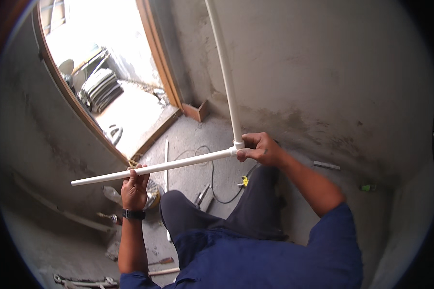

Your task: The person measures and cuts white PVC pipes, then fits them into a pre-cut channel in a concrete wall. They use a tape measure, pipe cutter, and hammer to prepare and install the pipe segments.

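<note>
Two lengths of white plastic pipe meet at a white elbow fitting in front of me. One pipe point(188, 161) runs out to the left, its free end a little lower. The other pipe point(225, 72) rises along the wall and leaves the top of the picture. My right hand point(263, 148) is closed on the elbow fitting point(237, 148), thumb below it and fingers behind, partly hidden. Farther left, my left hand point(134, 190), with a black watch on the wrist, pinches the left-running pipe from below, short of its free end.
Beyond a wooden door frame point(161, 53) lies a bright outdoor area with a stack of flat pieces point(101, 90). On the floor are a dark cable point(213, 180), a yellow object point(245, 181), a thin white strip point(166, 161) and a metal-looking bar point(326, 165). Bare plastered walls stand close by.
</note>
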A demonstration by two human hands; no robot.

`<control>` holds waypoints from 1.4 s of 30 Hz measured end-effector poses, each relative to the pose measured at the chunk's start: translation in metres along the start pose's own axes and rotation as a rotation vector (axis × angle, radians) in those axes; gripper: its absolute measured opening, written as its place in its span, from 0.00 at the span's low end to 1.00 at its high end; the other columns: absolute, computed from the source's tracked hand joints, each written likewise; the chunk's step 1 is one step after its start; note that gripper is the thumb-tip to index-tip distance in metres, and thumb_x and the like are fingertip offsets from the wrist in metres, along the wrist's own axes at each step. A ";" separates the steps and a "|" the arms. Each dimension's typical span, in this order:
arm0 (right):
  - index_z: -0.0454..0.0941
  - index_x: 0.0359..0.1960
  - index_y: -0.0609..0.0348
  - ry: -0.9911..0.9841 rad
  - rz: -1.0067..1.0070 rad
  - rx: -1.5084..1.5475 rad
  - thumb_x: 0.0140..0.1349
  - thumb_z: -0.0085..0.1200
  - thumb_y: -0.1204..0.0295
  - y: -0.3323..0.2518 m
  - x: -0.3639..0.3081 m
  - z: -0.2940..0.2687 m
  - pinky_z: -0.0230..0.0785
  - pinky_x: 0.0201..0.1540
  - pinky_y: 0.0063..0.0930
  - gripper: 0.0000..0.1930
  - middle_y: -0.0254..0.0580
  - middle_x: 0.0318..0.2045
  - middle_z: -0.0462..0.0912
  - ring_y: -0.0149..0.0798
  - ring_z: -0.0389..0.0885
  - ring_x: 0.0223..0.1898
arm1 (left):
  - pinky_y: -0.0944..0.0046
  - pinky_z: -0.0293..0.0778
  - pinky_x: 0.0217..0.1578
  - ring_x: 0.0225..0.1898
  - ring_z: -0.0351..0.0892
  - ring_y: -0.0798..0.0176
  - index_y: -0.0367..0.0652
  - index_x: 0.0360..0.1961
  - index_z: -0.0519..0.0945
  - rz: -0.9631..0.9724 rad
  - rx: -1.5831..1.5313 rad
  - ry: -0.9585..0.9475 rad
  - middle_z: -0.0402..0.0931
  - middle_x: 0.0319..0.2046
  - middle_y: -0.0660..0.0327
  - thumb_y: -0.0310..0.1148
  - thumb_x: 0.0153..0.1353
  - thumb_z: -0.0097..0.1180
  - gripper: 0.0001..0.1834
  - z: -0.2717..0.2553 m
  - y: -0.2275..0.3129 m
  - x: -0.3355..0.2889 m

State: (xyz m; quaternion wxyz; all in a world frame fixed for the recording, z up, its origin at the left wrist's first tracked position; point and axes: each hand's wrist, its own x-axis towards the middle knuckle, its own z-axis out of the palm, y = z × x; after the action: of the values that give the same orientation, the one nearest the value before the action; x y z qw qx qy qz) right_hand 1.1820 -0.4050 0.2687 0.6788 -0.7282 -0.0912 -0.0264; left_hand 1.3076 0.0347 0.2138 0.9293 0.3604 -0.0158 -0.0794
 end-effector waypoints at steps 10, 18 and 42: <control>0.82 0.53 0.69 -0.015 0.002 0.037 0.57 0.72 0.78 0.047 -0.044 0.020 0.80 0.53 0.28 0.22 0.44 0.43 0.89 0.33 0.87 0.45 | 0.45 0.73 0.66 0.65 0.74 0.52 0.48 0.60 0.71 0.103 0.098 -0.056 0.78 0.58 0.57 0.29 0.78 0.45 0.13 -0.042 -0.019 -0.105; 0.83 0.51 0.66 0.003 0.207 -0.007 0.56 0.74 0.74 0.071 -0.090 0.018 0.81 0.51 0.27 0.22 0.42 0.43 0.89 0.33 0.87 0.45 | 0.48 0.76 0.65 0.66 0.73 0.54 0.47 0.59 0.66 0.085 0.136 -0.078 0.74 0.56 0.55 0.27 0.77 0.45 0.12 -0.026 -0.039 -0.151; 0.83 0.49 0.69 0.016 0.398 0.128 0.60 0.66 0.82 0.096 -0.127 0.026 0.82 0.48 0.26 0.15 0.42 0.38 0.88 0.31 0.87 0.40 | 0.52 0.81 0.61 0.65 0.74 0.56 0.47 0.58 0.66 -0.034 0.147 -0.042 0.73 0.54 0.58 0.28 0.76 0.49 0.13 -0.045 -0.067 -0.153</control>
State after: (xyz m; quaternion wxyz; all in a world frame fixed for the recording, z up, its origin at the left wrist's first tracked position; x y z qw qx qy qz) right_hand 1.0708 -0.3973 0.1514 0.7164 -0.6868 0.0585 0.1082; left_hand 1.1508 0.0399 0.1396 0.8984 0.4260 -0.0352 -0.1012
